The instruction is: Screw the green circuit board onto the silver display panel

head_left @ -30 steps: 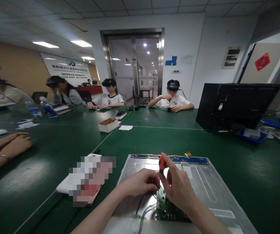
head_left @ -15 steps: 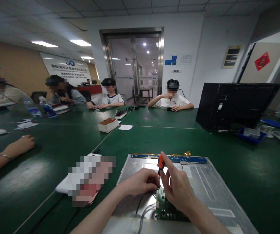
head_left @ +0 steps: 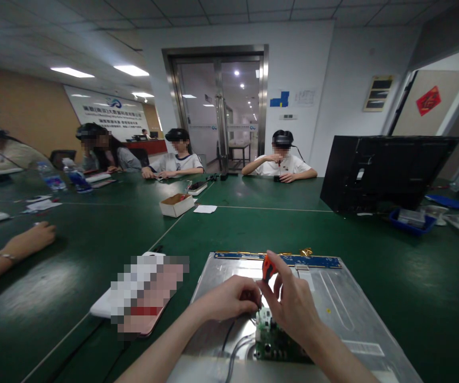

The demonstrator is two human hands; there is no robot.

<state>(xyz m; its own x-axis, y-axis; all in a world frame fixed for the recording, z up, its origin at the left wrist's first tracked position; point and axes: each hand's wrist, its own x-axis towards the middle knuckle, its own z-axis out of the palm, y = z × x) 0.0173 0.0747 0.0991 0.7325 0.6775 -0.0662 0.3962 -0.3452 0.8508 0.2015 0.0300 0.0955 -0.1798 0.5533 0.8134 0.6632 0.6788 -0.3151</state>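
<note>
My right hand (head_left: pixel 298 306) is closed round the orange and black handle of a screwdriver (head_left: pixel 268 268), thumb and fingers at its sides. The thin shaft points down towards the near part of a flat metal panel (head_left: pixel 349 298). Beside the shaft's lower end, my left hand (head_left: pixel 229 298) is closed, with thumb and fingertips pinched together. What lies between those fingertips is too small to make out. Just below both hands sits a green circuit board (head_left: pixel 267 338), partly covered by my right hand and wrist. Grey and black cables (head_left: pixel 235 354) run over the panel to its left.
A blue strip board (head_left: pixel 320 261) lines the panel's far edge. Left of the panel lie a white object and a pink one (head_left: pixel 161 303), both blurred. A black monitor (head_left: pixel 384 173), a blue tray (head_left: pixel 412 221) and an open box (head_left: pixel 176 205) stand farther off. Another person's hand (head_left: pixel 33 239) rests at left.
The screwdriver handle has tilted and shifted slightly right. My right index finger has moved from its top to its side. My left hand stays in place.
</note>
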